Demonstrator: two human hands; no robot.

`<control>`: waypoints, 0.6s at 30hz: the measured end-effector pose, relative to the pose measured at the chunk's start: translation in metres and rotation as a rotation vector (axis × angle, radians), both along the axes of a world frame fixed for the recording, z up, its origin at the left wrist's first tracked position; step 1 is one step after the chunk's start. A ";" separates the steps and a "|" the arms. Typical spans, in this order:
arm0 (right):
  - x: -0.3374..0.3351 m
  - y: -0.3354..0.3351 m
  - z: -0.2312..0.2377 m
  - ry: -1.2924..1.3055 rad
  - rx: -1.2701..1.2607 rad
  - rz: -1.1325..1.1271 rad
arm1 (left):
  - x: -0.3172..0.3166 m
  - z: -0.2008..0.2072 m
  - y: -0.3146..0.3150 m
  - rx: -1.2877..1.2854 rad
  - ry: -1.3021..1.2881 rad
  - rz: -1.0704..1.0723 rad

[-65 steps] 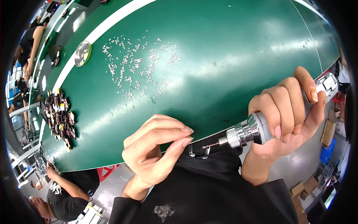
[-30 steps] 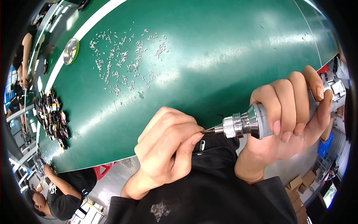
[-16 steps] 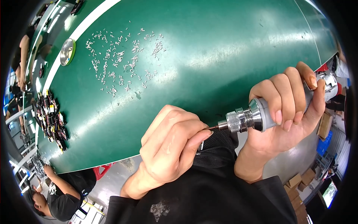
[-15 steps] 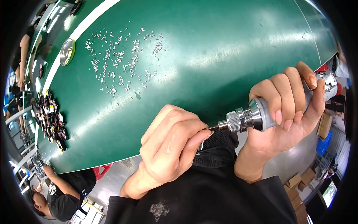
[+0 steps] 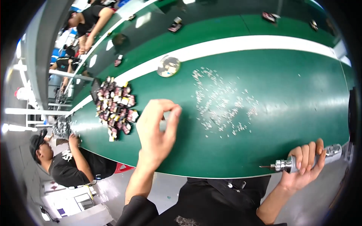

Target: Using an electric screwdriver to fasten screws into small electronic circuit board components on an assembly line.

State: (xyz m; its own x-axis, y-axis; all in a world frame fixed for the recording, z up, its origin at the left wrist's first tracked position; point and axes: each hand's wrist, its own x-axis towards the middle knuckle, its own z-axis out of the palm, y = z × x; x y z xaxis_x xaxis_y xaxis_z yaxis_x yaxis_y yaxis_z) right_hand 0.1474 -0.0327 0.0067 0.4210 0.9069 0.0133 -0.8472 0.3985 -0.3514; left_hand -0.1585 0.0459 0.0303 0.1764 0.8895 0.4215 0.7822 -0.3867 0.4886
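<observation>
My right hand (image 5: 301, 164) is wrapped round a grey electric screwdriver (image 5: 289, 165) at the table's near right edge. Its thin bit points left and touches nothing. Over the green table, left of centre, my left hand (image 5: 158, 126) is raised with thumb and forefinger curled together at the tips. Whatever may be between those fingertips is hidden. To the right of this hand lie many tiny, thin, silvery pieces (image 5: 224, 101), scattered loosely. On its left is a heap of small black parts (image 5: 113, 107) with pink, yellow and white patches.
A round, shiny shallow dish (image 5: 168, 66) sits by the white strip (image 5: 241, 42) across the table. Beyond the strip lie a few more black parts (image 5: 175, 25). A seated co-worker (image 5: 69, 160) works at the left, and others are at the far left.
The view has swung left. My hands have moved apart: the left has let go of the screwdriver's bit and gone toward the black parts, while the right still holds the screwdriver.
</observation>
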 end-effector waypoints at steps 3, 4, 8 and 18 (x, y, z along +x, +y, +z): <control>0.002 -0.003 -0.015 0.010 -0.020 -0.010 | -0.086 0.005 0.073 -0.023 0.193 0.333; 0.003 -0.001 -0.016 0.012 -0.033 -0.009 | -0.123 0.006 0.100 0.027 0.300 0.394; 0.002 0.003 -0.025 0.029 -0.010 0.010 | -0.226 0.000 0.166 -0.074 0.574 0.639; 0.009 -0.007 -0.022 -0.004 -0.052 0.020 | -0.245 -0.037 0.202 -0.103 0.531 0.577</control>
